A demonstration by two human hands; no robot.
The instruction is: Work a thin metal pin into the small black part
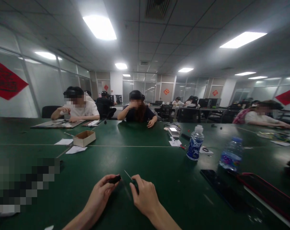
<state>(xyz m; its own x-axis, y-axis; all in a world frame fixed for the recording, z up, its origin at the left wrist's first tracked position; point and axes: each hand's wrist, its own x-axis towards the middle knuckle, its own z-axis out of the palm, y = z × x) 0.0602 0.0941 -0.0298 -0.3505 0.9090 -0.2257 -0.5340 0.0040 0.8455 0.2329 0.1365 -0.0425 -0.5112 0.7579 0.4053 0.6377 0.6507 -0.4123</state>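
My left hand [104,189] is closed around a small black object [114,179], whose kind I cannot make out. Thumb and fingers pinch it, and its end sticks out to the right. Just beside it, my right hand [145,194] grips a tool with a thin metal shaft [128,174]. That shaft points up and to the left, apart from the black object; the tool's handle is mostly hidden by my fingers. Both hands are over the green table [135,159] near its front edge.
A blue-labelled bottle [194,145], a second bottle [231,155] and a dark phone [221,187] stand or lie to the right. An open cardboard box [84,139] and papers [76,149] are at left. Across the table sit a person in dark clothes [137,111] and others.
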